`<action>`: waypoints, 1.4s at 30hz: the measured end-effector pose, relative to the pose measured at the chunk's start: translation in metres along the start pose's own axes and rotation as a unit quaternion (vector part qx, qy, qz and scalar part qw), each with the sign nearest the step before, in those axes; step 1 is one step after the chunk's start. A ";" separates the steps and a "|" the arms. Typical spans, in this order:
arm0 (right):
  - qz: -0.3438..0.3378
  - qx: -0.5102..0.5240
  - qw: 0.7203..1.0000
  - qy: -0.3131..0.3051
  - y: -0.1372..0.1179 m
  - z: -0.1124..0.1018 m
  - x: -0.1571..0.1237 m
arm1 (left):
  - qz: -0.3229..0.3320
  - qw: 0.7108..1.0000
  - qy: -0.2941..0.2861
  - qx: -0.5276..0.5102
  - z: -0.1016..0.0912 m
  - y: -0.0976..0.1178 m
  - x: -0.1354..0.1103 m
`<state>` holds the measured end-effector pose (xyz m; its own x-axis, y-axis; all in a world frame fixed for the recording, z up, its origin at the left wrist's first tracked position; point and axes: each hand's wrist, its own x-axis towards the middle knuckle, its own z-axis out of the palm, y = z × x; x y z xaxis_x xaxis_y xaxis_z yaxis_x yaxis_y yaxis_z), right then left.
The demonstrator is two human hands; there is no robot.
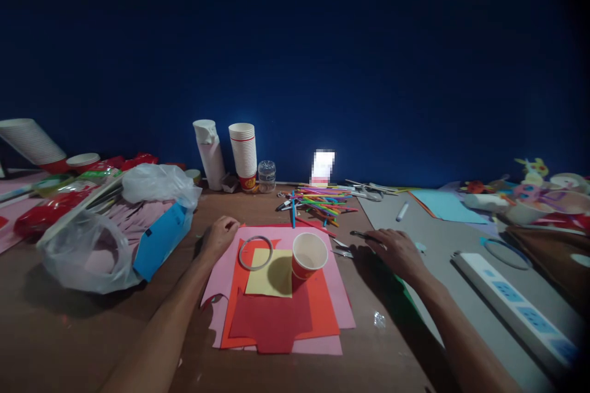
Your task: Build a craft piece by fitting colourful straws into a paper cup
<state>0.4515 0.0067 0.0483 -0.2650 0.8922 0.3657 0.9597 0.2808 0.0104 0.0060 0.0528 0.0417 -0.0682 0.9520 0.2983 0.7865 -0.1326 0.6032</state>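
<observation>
My left hand (220, 234) rests on the table at the top left corner of a stack of pink, orange and red paper sheets (276, 313), fingers curled under. On the stack lie a yellow square (267, 270), a roll of clear tape (255, 252) and an upright red paper cup (308, 255). My right hand (395, 249) lies palm down to the right of the stack. Its fingertips reach dark-handled scissors (362, 235); whether they grip them is unclear. A pile of coloured sticks (320, 201) lies behind the stack.
Plastic bags (92, 245) with a blue paper (161, 238) crowd the left. Stacked paper cups (243, 153), a white bottle (209, 152) and a small jar (267, 175) stand at the back. A white power strip (511, 310), grey sheet (442, 239) and craft items (534, 196) lie right.
</observation>
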 end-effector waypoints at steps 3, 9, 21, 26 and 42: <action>-0.018 0.001 1.000 -0.020 -0.007 0.000 0.018 | 0.003 1.000 0.030 0.006 0.000 0.001 -0.001; -0.016 0.014 0.998 -0.055 -0.012 0.019 0.030 | 0.016 0.997 0.076 -0.001 0.007 -0.001 -0.001; 0.002 0.041 0.997 -0.063 -0.006 0.027 0.018 | -0.007 0.994 0.063 -0.090 0.026 -0.002 -0.001; 0.008 0.052 0.997 -0.060 -0.004 0.025 0.014 | -0.001 0.993 0.040 -0.108 0.032 0.009 -0.007; 0.003 0.093 0.994 -0.052 -0.004 0.030 0.011 | -0.045 0.989 0.054 -0.132 0.025 0.012 -0.012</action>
<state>0.4423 0.0262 0.0243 -0.2770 0.9232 0.2665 0.9298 0.3275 -0.1679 0.0316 0.0466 0.0263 -0.2072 0.9302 0.3031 0.5873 -0.1295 0.7989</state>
